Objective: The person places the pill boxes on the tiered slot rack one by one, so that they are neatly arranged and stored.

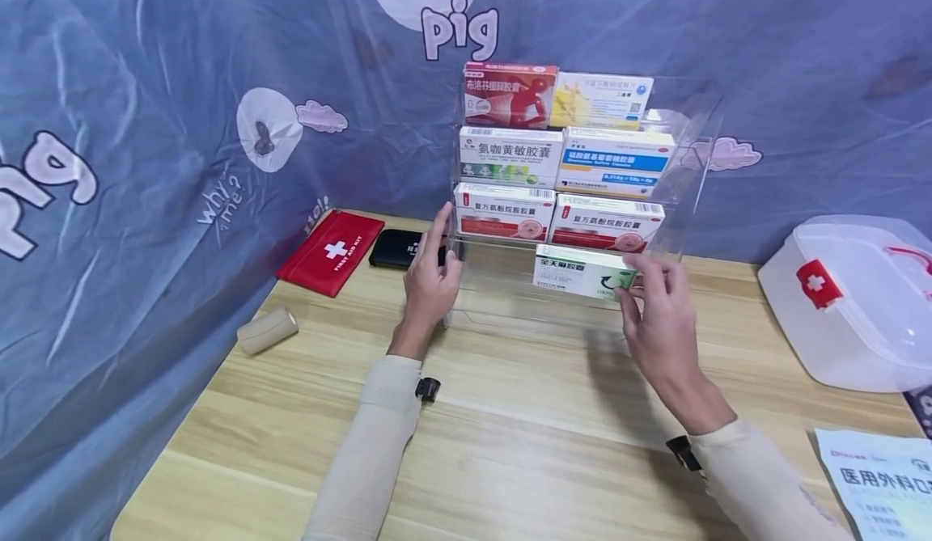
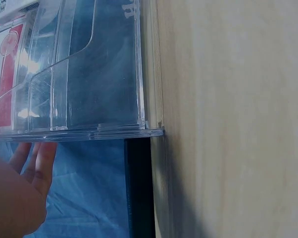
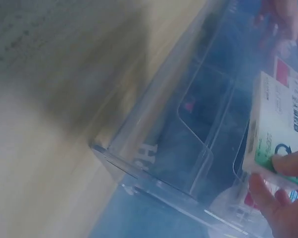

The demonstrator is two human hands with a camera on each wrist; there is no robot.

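A white and green medicine box [image 1: 575,272] is pinched at its right end by the thumb and fingers of my right hand [image 1: 661,319]. In the head view it overlaps the lowest tier of a clear acrylic display rack [image 1: 491,278]. The right wrist view shows the box [image 3: 275,116] tilted over the rack's clear panels. My left hand [image 1: 431,282] is at the rack's left side, fingers extended along the side panel. Above, the rack holds two red and white boxes [image 1: 504,213], a white and green box [image 1: 510,157], a blue and white box [image 1: 615,161], a red box [image 1: 510,96] and a yellow box [image 1: 600,100].
Left of the rack lie a red first aid pouch [image 1: 331,251], a black case [image 1: 396,248] and a beige roll [image 1: 268,331]. On the right stand a translucent white first aid box [image 1: 859,306] and a printed mask packet [image 1: 877,476]. A blue curtain [image 1: 182,80] hangs behind the wooden table [image 1: 495,444].
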